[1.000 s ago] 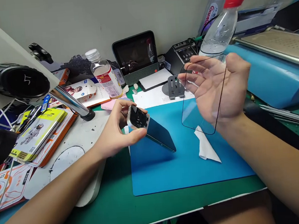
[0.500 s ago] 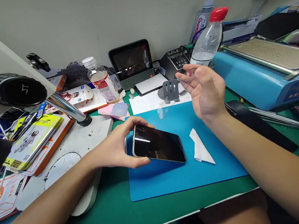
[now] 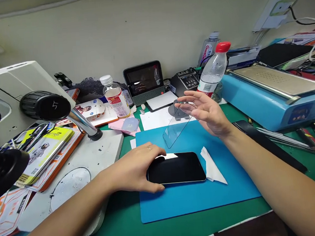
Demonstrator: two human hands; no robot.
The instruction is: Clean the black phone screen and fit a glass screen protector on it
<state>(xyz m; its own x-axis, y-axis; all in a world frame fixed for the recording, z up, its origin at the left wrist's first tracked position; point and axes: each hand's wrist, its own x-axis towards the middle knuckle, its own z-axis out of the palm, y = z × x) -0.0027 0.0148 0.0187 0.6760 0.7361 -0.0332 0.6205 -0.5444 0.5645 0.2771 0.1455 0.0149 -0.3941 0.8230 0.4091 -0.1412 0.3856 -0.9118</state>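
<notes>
Holding a clear glass screen protector (image 3: 176,127) by its far end, the right hand (image 3: 209,115) hovers with fingers fanned and only the fingertips gripping. The sheet slants in the air, its long axis running from seven to one o'clock. A black phone (image 3: 178,167) lies flat and screen-up on a blue mat (image 3: 194,199), long axis from nine to three o'clock, at six o'clock from the glass. The left hand (image 3: 136,169), palm down and loosely spread, cups the phone's nine o'clock end. A white wipe (image 3: 212,164) touches its three o'clock end.
</notes>
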